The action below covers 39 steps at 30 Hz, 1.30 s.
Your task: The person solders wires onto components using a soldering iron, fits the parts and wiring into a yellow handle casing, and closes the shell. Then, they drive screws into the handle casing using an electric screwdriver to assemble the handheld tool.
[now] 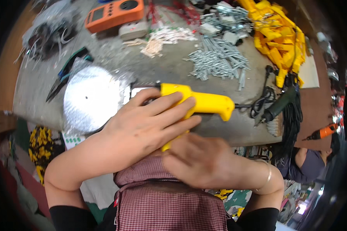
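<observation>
A yellow plastic power-tool body (208,102) lies sideways on the bench in front of me, a black cord coming out of its right end. Over its left part spreads my left hand (142,123), fingers wrapped across the yellow casing. A dark and metallic piece sticks out beyond my knuckles at the casing's left end. My right hand (200,158) is closed just below the tool and blurred by motion. Its fingertips are beside a lower yellow part; what they pinch, if anything, is hidden.
A plastic-wrapped silver disc (90,100) and pliers (63,73) lie left. Behind are an orange multimeter (113,15), metal pins (218,57) and yellow casings (283,42). A dark green screwdriver (279,104) and black cords (293,119) are right. Another person (308,165) sits beyond.
</observation>
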Each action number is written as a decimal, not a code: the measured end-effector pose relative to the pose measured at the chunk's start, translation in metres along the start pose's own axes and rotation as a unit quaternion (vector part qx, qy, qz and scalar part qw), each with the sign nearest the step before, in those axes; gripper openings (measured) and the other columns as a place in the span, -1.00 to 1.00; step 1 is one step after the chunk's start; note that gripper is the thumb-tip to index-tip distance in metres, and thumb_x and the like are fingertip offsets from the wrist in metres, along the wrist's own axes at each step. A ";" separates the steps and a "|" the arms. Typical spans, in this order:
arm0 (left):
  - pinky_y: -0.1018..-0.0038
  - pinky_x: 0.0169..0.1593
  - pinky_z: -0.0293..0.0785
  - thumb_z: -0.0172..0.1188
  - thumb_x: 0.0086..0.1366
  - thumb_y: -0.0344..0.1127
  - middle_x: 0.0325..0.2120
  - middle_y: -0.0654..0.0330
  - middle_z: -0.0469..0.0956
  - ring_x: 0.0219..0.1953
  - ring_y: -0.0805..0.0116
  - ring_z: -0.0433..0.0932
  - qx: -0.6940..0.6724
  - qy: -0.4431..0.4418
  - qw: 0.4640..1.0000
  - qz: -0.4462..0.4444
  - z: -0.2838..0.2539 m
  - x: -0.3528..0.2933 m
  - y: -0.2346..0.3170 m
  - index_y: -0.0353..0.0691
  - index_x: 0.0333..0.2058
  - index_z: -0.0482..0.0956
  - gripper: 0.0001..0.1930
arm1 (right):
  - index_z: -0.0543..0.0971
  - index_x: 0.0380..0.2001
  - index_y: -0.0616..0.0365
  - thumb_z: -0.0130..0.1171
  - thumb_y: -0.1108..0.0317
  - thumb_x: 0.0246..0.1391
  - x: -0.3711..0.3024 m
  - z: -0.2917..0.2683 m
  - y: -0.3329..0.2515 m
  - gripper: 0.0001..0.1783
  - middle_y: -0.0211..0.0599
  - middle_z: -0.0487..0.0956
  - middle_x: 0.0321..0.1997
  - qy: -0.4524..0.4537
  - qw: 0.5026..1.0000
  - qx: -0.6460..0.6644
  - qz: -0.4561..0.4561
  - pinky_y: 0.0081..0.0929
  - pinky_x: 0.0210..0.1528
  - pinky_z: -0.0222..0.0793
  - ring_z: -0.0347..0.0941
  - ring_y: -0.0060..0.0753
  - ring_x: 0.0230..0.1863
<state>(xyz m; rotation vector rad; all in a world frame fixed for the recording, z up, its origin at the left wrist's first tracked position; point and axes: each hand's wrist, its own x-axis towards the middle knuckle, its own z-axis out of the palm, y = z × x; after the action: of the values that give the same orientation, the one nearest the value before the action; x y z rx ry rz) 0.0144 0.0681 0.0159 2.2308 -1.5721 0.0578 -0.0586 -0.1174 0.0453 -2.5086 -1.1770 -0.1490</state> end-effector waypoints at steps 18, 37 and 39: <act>0.19 0.20 0.24 0.27 -0.15 -0.34 0.22 0.14 0.40 0.17 0.12 0.41 -0.033 -0.073 0.996 -0.028 -0.018 0.010 0.000 -0.22 0.23 0.38 -0.18 | 0.49 -0.44 0.17 0.14 0.32 -0.14 0.000 0.035 0.012 -0.82 -0.34 0.37 -0.44 0.080 0.996 0.030 -0.037 -0.56 -0.56 0.39 0.43 -0.44 -0.39; 0.48 -0.47 0.45 0.40 -0.09 -0.40 -0.48 0.25 0.44 -0.52 0.35 0.43 0.073 0.088 0.993 0.024 0.009 0.050 0.009 -0.32 -0.27 0.63 -0.67 | 0.54 -0.43 0.17 0.24 0.38 -0.08 -0.062 -0.026 0.158 -0.86 -0.17 0.57 -0.37 0.082 0.905 -0.124 0.400 -0.09 -0.30 0.47 0.55 0.05 -0.33; 0.48 -0.47 0.45 0.39 -0.09 -0.40 -0.47 0.24 0.45 -0.51 0.35 0.44 0.079 0.076 0.994 0.010 0.007 0.050 0.010 -0.32 -0.27 0.63 -0.67 | 0.52 -0.42 0.18 0.24 0.40 -0.08 -0.059 -0.032 0.152 -0.86 -0.18 0.56 -0.38 0.090 0.909 -0.074 0.400 -0.09 -0.31 0.46 0.54 0.05 -0.33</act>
<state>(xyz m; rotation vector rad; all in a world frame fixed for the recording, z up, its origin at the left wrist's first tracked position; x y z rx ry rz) 0.0215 0.0183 0.0255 2.2683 -1.5555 0.3610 0.0204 -0.2607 0.0179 -2.8128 -0.0105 -0.2470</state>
